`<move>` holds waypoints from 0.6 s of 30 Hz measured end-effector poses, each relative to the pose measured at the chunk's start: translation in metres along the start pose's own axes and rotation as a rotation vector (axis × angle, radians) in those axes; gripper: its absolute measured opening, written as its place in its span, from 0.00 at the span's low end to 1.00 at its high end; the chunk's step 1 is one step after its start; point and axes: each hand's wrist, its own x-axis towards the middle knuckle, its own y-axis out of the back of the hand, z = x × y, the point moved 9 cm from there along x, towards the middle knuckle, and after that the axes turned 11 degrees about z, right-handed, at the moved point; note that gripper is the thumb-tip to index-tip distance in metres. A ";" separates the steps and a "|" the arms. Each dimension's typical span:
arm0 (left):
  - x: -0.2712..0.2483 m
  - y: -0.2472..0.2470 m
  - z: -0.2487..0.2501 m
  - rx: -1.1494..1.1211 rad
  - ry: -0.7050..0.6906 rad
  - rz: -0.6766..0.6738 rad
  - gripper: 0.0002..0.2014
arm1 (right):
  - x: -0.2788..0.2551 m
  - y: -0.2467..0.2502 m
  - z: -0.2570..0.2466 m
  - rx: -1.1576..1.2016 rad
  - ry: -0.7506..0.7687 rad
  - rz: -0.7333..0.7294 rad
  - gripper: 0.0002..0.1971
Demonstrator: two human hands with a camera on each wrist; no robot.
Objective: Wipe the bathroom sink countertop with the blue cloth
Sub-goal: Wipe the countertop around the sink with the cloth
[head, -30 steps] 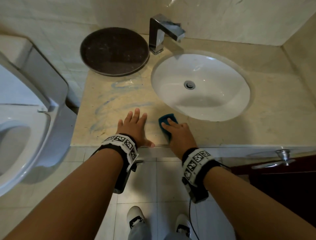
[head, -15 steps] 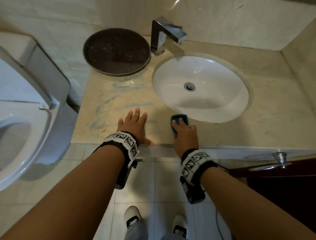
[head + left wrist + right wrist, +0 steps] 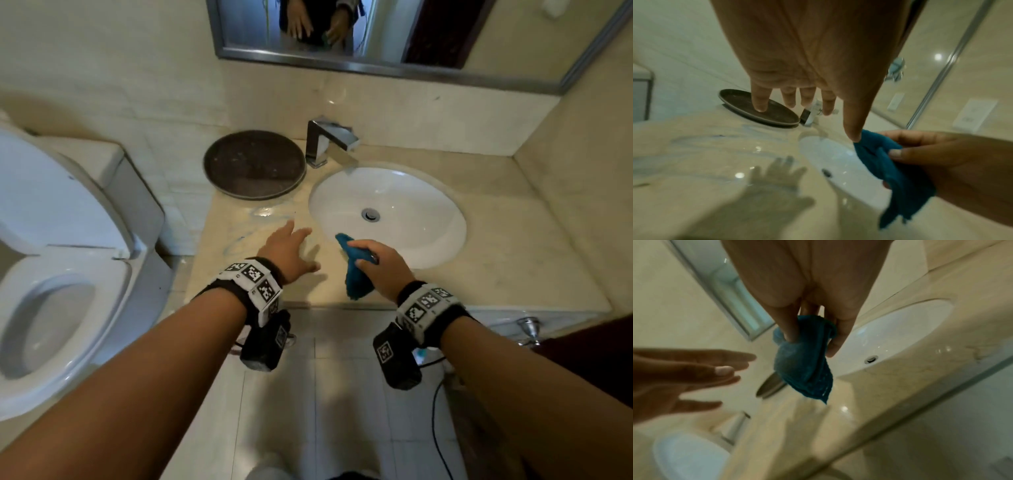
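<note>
My right hand [image 3: 371,258] grips the bunched blue cloth [image 3: 354,274] and holds it lifted above the beige marble countertop [image 3: 496,260], near the front rim of the white sink basin [image 3: 411,202]. The blue cloth [image 3: 807,368] hangs down from my fingers [image 3: 835,339], and the cloth [image 3: 896,172] also shows in the left wrist view. My left hand [image 3: 291,251] hovers open over the counter left of the basin, fingers spread [image 3: 760,100], holding nothing. Bluish wet streaks [image 3: 239,240] mark the counter under it.
A dark round tray [image 3: 255,164] lies at the back left of the counter beside the chrome faucet [image 3: 327,142]. A white toilet [image 3: 58,260] with its lid up stands to the left. A mirror [image 3: 376,31] hangs above. A door handle [image 3: 529,327] sits at lower right.
Both hands lifted off the counter. My right hand went from pressing the cloth flat on the counter to gripping it bunched in the air. The head view tilted up, showing the mirror.
</note>
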 end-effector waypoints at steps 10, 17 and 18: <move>-0.007 0.045 0.073 -0.288 -0.069 0.025 0.18 | 0.030 0.040 -0.035 0.444 -0.327 0.204 0.07; 0.017 0.081 0.076 -0.261 -0.025 0.218 0.12 | 0.042 0.055 -0.074 0.537 -0.218 -0.076 0.12; 0.019 0.085 0.078 -0.257 -0.024 0.223 0.12 | 0.042 0.057 -0.079 0.500 -0.169 -0.113 0.15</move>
